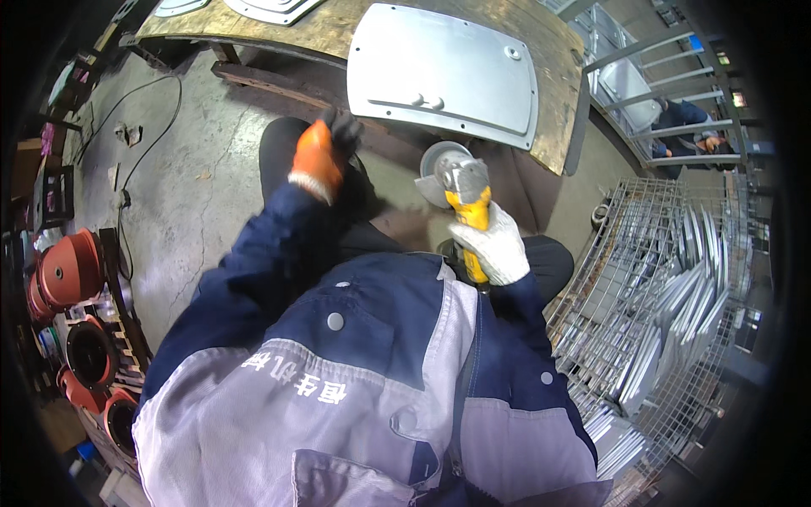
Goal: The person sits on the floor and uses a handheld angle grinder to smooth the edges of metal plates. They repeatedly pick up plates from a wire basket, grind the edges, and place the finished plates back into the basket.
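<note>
My right hand (497,247), in a white glove, is wrapped round the yellow body of an angle grinder (469,203). The grinder's grey head and guarded disc point away from me, just short of the table's near edge. My left hand (318,160) wears an orange glove and hovers over my left knee, left of the panel. Its dark fingertip area is blurred, so I cannot make out whether the fingers are closed. Ahead lies a light grey metal panel (439,72) with rounded corners, small holes along its rim and a few raised round bosses; neither hand touches it.
The panel rests on a worn wooden table (553,59), with more grey panels (274,7) at its far left. At right, a wire cage (591,279) holds several thin metal plates. Reddish round housings (69,266) stand at left, near a cable (127,182). Another person (688,127) is beyond the railing.
</note>
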`<state>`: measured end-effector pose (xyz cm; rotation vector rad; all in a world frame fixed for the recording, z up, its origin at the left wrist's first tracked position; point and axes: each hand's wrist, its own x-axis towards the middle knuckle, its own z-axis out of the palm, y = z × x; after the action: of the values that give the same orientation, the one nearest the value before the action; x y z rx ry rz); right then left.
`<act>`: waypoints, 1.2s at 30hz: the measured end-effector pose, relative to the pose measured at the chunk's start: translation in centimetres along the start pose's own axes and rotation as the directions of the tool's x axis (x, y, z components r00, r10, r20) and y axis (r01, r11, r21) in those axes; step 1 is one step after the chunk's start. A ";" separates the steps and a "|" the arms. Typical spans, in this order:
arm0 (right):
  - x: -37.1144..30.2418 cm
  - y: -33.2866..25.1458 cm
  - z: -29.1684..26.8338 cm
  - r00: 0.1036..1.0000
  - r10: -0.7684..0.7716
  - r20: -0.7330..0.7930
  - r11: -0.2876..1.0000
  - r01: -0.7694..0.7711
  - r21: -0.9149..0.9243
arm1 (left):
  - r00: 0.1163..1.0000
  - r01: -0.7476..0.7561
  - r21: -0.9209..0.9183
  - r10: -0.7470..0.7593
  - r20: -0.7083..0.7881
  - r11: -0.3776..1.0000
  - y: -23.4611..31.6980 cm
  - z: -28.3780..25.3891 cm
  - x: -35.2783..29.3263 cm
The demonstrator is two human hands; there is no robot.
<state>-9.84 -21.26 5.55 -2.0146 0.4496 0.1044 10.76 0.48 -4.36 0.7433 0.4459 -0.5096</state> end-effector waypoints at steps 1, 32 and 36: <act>1.4 -0.8 0.5 1.000 -0.017 0.013 0.995 0.018 -0.093 | 0.997 0.068 -0.052 -0.071 -0.041 0.996 -0.9 -0.4 -2.0; 10.2 -5.6 6.5 0.956 -0.203 0.212 0.927 0.258 -0.272 | 0.843 0.173 0.177 -0.238 0.482 0.969 -3.5 1.4 -11.3; 10.3 -6.3 8.6 0.964 -0.145 0.222 0.910 0.218 -0.352 | 0.901 0.160 0.138 -0.202 0.383 0.977 -3.7 -0.1 -11.2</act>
<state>3.00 -13.97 4.11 -2.3843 0.1193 0.2841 -0.26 1.34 -0.16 0.6794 0.1090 -0.8455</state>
